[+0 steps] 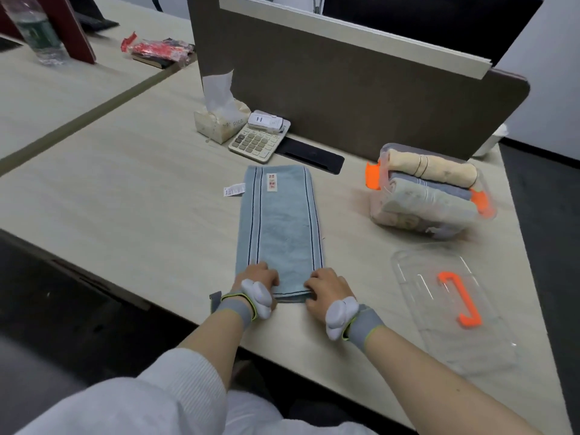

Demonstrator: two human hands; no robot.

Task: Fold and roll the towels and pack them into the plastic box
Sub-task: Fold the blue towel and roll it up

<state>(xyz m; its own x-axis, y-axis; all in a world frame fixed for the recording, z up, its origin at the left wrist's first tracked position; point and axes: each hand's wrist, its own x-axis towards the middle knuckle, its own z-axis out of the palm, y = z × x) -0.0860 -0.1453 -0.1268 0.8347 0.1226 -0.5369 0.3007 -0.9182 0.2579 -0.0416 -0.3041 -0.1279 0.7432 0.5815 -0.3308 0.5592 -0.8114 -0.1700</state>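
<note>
A light blue towel folded into a long strip lies on the table, running away from me, with dark stripes along both long sides. My left hand and my right hand grip its near end, fingers curled over the turned-up edge. To the right stands the clear plastic box with orange latches, holding three rolled towels: a cream one on top, a grey one and a pale green one. Its clear lid with an orange handle lies flat nearer to me.
A calculator, a tissue pack and a small white device sit at the back by a dark desk divider. A loose label lies left of the towel. A water bottle and a red packet stand on the far left desk.
</note>
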